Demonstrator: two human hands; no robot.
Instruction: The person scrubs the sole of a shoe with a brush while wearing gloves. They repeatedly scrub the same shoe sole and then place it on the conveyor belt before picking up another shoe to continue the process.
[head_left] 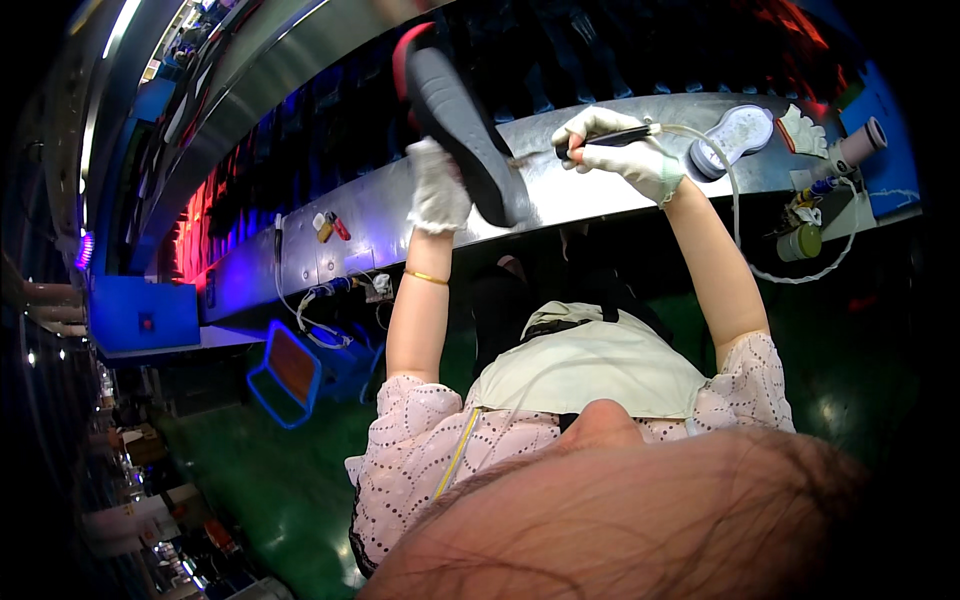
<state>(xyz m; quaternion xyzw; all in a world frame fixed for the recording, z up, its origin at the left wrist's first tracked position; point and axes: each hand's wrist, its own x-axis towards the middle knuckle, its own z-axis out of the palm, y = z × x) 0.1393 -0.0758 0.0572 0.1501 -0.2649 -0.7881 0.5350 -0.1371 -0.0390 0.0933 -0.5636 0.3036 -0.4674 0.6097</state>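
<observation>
My left hand (438, 188), in a white glove, is closed on a shoe (455, 115) held up over the metal bench. The shoe's dark grey sole faces me, with red at its far end. A white glove with bare fingertips covers my right hand (622, 158), whose fingers pinch a black-handled brush (612, 141). The brush tip points left and lies close to the sole's edge; whether they touch I cannot tell. A pale hose (735, 195) runs from the brush's back end, loops right and hangs below the bench edge.
On the bench (560, 195), a pale sole-shaped item (738, 135) and a spare glove (801, 132) lie at right, near a cylinder (860, 144). A second hosed pen-like tool (279, 240) and a red item (340, 229) lie at left. A blue-framed stool (285, 375) stands below.
</observation>
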